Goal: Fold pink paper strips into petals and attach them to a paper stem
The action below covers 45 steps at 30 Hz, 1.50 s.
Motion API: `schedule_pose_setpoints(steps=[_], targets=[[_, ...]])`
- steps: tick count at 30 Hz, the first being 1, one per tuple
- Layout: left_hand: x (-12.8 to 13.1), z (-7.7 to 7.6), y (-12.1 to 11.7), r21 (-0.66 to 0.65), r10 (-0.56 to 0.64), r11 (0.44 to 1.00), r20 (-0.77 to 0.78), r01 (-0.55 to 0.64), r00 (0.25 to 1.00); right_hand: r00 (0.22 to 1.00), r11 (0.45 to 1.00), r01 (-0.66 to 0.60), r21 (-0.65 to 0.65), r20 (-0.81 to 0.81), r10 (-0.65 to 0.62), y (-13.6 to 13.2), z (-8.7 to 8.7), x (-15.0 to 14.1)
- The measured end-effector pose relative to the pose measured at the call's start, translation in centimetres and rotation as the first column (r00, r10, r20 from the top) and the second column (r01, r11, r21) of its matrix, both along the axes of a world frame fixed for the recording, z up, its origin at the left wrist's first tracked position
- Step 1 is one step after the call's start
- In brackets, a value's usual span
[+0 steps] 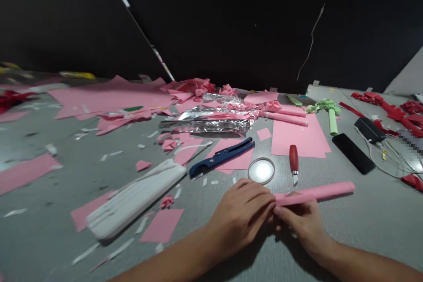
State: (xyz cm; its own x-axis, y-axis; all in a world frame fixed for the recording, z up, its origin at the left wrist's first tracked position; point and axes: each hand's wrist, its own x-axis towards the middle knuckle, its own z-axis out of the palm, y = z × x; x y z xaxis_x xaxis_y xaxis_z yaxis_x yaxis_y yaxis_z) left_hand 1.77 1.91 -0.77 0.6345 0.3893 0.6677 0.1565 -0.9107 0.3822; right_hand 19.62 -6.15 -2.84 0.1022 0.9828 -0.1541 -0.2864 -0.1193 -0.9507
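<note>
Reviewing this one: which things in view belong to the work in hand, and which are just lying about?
Belongs, as I judge it:
- rolled pink paper, between left hand and right hand
- probably red-handled knife and blue cutter, both untouched

Apparently just lying about:
- black phone
- black block with cable
- white paper scraps

Right of the frame's lower centre, the left hand (243, 213) and right hand (303, 224) are holding pink paper (295, 200). Above them, a red-handled knife (294, 161) is lying on the desk (383, 216).
</note>
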Motion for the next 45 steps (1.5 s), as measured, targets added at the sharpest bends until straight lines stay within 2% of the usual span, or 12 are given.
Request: schedule_pose_setpoints(steps=[11, 19, 30, 41, 45], targets=[[-0.03, 0.26, -0.21, 0.102, 0.014, 0.995, -0.003, -0.014, 1.000, 1.000, 1.000, -0.018, -0.011, -0.016, 0.017, 0.18, 0.56, 0.08], [0.02, 0.11, -0.15, 0.149, 0.020, 0.989, -0.011, -0.018, 1.000, 1.000, 1.000, -0.003, -0.025, -0.016, 0.002, 0.10, 0.09, 0.00], [-0.16, 0.23, -0.07, 0.011, 0.002, 1.000, -0.033, -0.002, 0.999, 1.000, 0.999, -0.014, -0.048, 0.021, 0.015, -0.04, 0.61, 0.30], [-0.13, -0.15, -0.12, -0.033, 0.006, 0.999, -0.039, -0.007, 0.999, 0.999, 0.999, -0.009, -0.037, 0.031, 0.010, -0.02, 0.45, 0.32], [-0.17, 0.03, -0.18, -0.091, 0.012, 0.996, -0.032, -0.015, 0.999, 1.000, 0.999, -0.015, -0.034, 0.021, 0.016, -0.05, 0.64, 0.25]])
